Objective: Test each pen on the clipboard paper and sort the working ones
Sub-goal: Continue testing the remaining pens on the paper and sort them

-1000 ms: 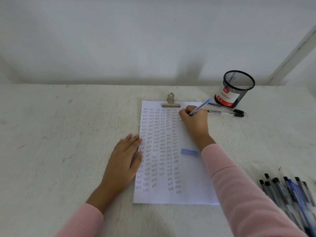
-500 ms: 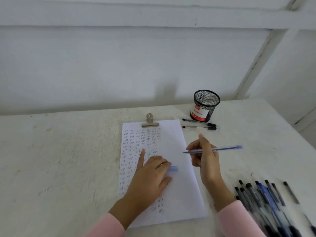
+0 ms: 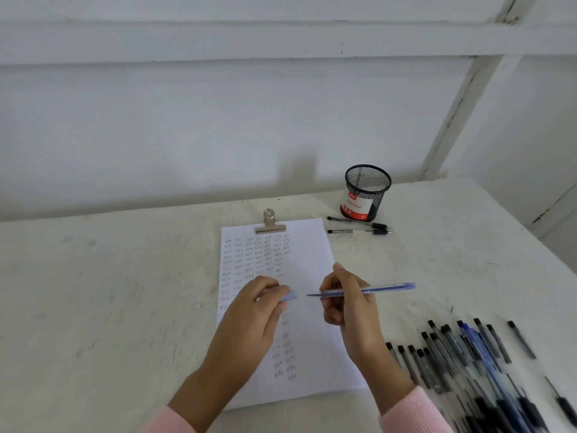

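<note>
**One pen in hand, two by the cup, a heap waiting**

The right hand (image 3: 349,304) gripped one blue pen (image 3: 384,288) in curled fingers, level above the paper (image 3: 309,254), with its bare tip pointing left. The left hand (image 3: 249,310) pinched the single blue cap (image 3: 289,296) at its fingertips, just short of that tip and not touching it. One sheet lay under one metal clip (image 3: 270,225), with rows of small test marks down its left part. One black mesh cup (image 3: 367,190) stood at the far right of the table (image 3: 109,292). Two black pens (image 3: 359,225) lay side by side just in front of it. The pile of pens (image 3: 468,357) at the near right held more than ten, overlapped and blurred, so no exact count was possible.
</note>
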